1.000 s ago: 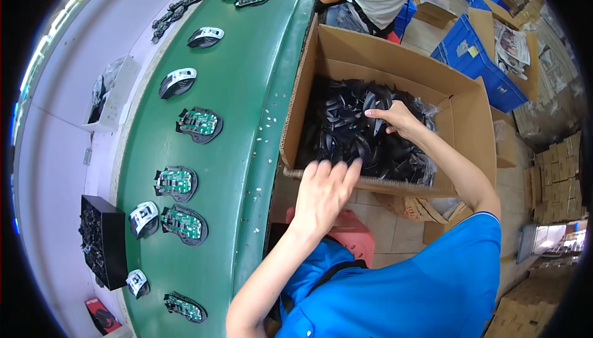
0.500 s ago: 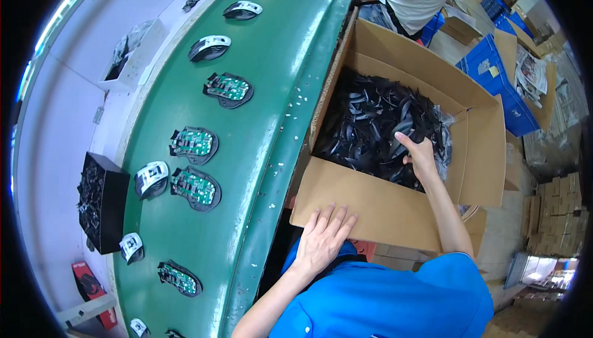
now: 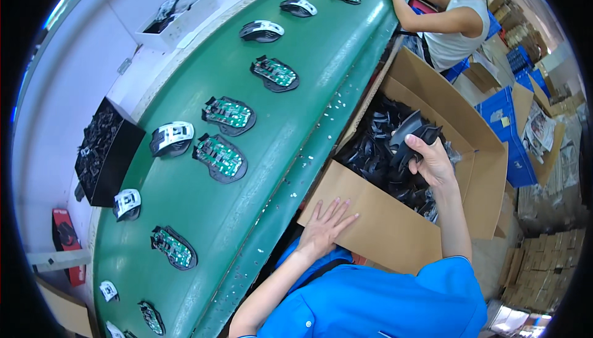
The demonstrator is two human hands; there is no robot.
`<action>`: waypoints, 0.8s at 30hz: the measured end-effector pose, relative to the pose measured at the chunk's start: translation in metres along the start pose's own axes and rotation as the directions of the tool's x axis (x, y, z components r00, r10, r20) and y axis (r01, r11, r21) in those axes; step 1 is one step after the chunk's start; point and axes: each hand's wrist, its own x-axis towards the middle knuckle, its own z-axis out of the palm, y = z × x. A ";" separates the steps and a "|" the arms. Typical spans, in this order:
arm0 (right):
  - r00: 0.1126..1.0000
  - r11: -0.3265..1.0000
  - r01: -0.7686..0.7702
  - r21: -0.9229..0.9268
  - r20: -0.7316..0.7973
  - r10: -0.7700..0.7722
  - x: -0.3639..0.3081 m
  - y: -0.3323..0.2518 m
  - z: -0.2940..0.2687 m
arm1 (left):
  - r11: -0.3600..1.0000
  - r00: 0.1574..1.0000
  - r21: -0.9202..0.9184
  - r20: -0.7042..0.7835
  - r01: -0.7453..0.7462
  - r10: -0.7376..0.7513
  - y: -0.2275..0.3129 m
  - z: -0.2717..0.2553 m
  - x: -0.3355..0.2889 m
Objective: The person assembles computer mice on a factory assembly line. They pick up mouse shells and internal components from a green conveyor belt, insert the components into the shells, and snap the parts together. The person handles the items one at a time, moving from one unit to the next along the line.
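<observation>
My right hand (image 3: 435,164) is closed around a few dark, curved plastic shell pieces (image 3: 407,131), the thumb pressed over them. It is above a heap of similar black pieces (image 3: 365,153) in a large open cardboard box (image 3: 395,233). Part of the heap is hidden behind my right hand. My left hand (image 3: 321,230) rests with spread fingers on the box's near flap, gripping nothing. Left of the box, the green conveyor belt (image 3: 278,153) carries computer mouse bases with exposed green circuit boards (image 3: 220,158) and white-and-black mouse upper shells (image 3: 172,138).
A black bin of dark parts (image 3: 117,165) stands at the belt's far left side, and a white tray (image 3: 179,29) lies beyond. Another person in a white sleeveless top (image 3: 454,45) works farther along. Blue crates (image 3: 506,134) and stacked cartons (image 3: 546,270) are at right.
My right hand has come up from the heap with curved pieces in its grip. My left hand remains on the flap. The view has swung, showing more of the other person.
</observation>
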 end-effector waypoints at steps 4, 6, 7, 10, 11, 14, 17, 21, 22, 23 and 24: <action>0.952 0.999 0.034 0.022 0.304 -0.039 0.003 -0.042 0.063 | 0.966 0.999 -0.256 0.002 0.032 -0.032 0.015 -0.049 -0.011; 0.910 1.000 0.000 -0.022 0.415 0.009 -0.001 -0.057 0.098 | 0.931 0.997 -0.365 -0.078 -0.019 -0.010 0.015 -0.061 -0.027; 0.847 0.995 0.006 -0.095 0.529 0.045 0.000 -0.063 0.114 | 0.896 0.981 -0.434 -0.196 -0.091 0.004 0.012 -0.074 -0.042; 0.642 0.960 0.067 -0.272 0.748 0.167 0.004 -0.062 0.195 | 0.784 0.935 -0.621 -0.267 0.016 -0.231 0.007 -0.117 -0.103; 0.584 0.921 0.085 -0.381 0.768 0.264 0.002 -0.060 0.224 | 0.707 0.906 -0.706 -0.272 0.042 -0.325 0.005 -0.141 -0.133; 0.280 0.721 0.472 -0.506 0.862 0.422 -0.029 -0.046 0.339 | 0.593 0.674 -0.722 -0.242 0.356 -0.698 0.014 -0.208 -0.245; -0.101 0.595 0.796 -0.112 0.945 0.312 -0.051 0.023 0.433 | 0.447 0.132 -0.663 -0.469 0.600 -0.873 0.039 -0.233 -0.323; -0.128 0.457 0.863 -0.215 0.783 0.609 -0.085 0.076 0.518 | 0.288 -0.232 -0.852 -0.416 0.437 -0.879 0.087 -0.218 -0.377; -0.138 0.476 0.857 -0.199 0.800 0.584 -0.091 0.081 0.525 | 0.227 -0.253 -0.885 -0.348 0.406 -0.903 0.097 -0.213 -0.388; -0.141 0.494 0.848 -0.189 0.819 0.556 -0.092 0.087 0.528 | 0.168 -0.264 -0.912 -0.278 0.373 -0.924 0.104 -0.210 -0.397; -0.141 0.503 0.845 -0.181 0.833 0.536 -0.097 0.087 0.531 | 0.111 -0.274 -0.938 -0.207 0.328 -0.939 0.110 -0.205 -0.403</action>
